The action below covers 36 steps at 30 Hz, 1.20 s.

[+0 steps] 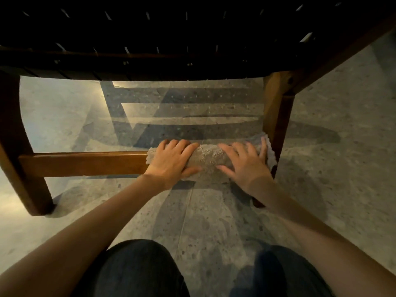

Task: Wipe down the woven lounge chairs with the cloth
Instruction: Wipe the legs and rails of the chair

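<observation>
I look low at a lounge chair with a dark woven seat overhead and a brown wooden frame. A pale grey cloth is wrapped over the right half of the low front crossbar. My left hand grips the cloth and bar, fingers curled over the top, thumb underneath. My right hand lies on the cloth near the right leg, fingers spread and bent over the bar. The bar beneath the cloth is hidden.
The chair's left leg slants down to the speckled stone floor. Slatted shadows fall on the floor under the seat. My knees in dark trousers fill the bottom of the view.
</observation>
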Available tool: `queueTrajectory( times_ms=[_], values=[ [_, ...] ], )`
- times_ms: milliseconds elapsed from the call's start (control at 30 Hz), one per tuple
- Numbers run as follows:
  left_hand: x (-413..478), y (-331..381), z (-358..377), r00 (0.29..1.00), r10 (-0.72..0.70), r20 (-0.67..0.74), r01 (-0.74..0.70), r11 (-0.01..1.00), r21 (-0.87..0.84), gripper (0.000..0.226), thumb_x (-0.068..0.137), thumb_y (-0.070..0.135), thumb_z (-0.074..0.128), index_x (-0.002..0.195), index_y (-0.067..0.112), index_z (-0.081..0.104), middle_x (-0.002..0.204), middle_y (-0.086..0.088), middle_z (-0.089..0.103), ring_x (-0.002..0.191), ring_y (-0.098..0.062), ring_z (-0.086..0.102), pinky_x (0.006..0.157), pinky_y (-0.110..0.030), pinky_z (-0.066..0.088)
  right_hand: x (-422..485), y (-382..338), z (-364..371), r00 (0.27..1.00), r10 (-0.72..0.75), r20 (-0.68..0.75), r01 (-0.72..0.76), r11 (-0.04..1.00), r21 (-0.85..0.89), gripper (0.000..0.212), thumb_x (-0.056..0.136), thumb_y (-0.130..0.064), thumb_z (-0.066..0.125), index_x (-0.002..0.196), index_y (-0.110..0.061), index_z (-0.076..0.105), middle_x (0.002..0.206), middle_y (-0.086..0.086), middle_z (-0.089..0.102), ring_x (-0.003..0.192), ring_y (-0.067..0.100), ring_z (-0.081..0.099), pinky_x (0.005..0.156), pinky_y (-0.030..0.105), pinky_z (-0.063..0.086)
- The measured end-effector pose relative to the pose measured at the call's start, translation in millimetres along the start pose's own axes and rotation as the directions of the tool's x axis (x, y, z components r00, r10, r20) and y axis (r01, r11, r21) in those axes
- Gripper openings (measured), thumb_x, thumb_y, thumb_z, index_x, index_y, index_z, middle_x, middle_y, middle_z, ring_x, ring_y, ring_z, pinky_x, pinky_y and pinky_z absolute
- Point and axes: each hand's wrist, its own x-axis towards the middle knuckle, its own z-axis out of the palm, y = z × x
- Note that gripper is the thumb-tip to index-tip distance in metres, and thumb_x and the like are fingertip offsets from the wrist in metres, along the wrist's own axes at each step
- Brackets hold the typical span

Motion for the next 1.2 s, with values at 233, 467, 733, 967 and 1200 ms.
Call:
queueTrajectory(
  times_ms=[233,467,733,967,1200],
  values=[
    [4.2,-7.9,1.4,0.998,0.019,0.065,-0.028,0.990,0.137,0.068,0.087,0.065,0.037,0.141,0.027,0.018,0.133,0.000,0.039,0.117,-0.019,0.042,0.101,-0.034,0.035,23.1,16.0,-2.4,0.990,-0.128,0.057,0.126,0.991,0.033,0.072,0.076,-0.073,0.046,0.129,-0.025,0.047,0.111,0.001,0.061,0.107,0.023,0.058,0.098,0.039,0.036],
    [-51.7,-74.8,-5.9,0.994,-0.111,0.002,0.110,0.992,0.068,0.076,0.076,0.072,0.031,0.130,0.020,0.044,0.111,-0.004,0.050,0.101,-0.024,0.049,0.090,-0.039,0.036,53.9,-76.7,2.7,0.974,-0.218,0.059,0.220,0.975,-0.032,0.075,0.078,-0.076,0.043,0.130,-0.023,0.040,0.114,0.003,0.057,0.108,0.026,0.056,0.091,0.038,0.038],
    [-136.1,-188.7,-25.4,0.950,-0.309,0.037,0.304,0.948,0.097,0.108,0.069,0.087,0.004,0.128,0.008,0.049,0.114,-0.016,0.052,0.104,-0.035,0.049,0.096,-0.048,0.036,96.4,-231.0,16.0,0.915,-0.396,-0.082,0.394,0.918,-0.039,0.077,0.084,-0.069,0.044,0.141,-0.020,0.032,0.122,0.011,0.054,0.106,0.032,0.056,0.078,0.039,0.042],
    [-159.7,-234.0,-23.5,0.897,-0.433,0.093,0.418,0.897,0.147,0.071,0.078,0.048,0.064,0.132,0.008,0.042,0.121,-0.020,0.046,0.113,-0.037,0.042,0.104,-0.046,0.030,116.1,-287.0,16.2,0.863,-0.487,-0.132,0.483,0.873,-0.069,0.077,0.084,-0.070,0.046,0.138,-0.016,0.034,0.113,0.009,0.058,0.091,0.028,0.062,0.061,0.034,0.033],
    [-138.6,-203.1,-18.5,0.872,-0.484,0.073,0.461,0.861,0.214,0.081,0.072,0.062,0.064,0.132,0.013,0.037,0.119,-0.017,0.044,0.110,-0.034,0.042,0.098,-0.047,0.032,102.1,-240.6,13.5,0.888,-0.447,-0.111,0.454,0.890,0.046,0.064,0.086,-0.069,0.043,0.130,-0.022,0.041,0.103,0.008,0.061,0.090,0.028,0.061,0.061,0.033,0.034]
  ],
)
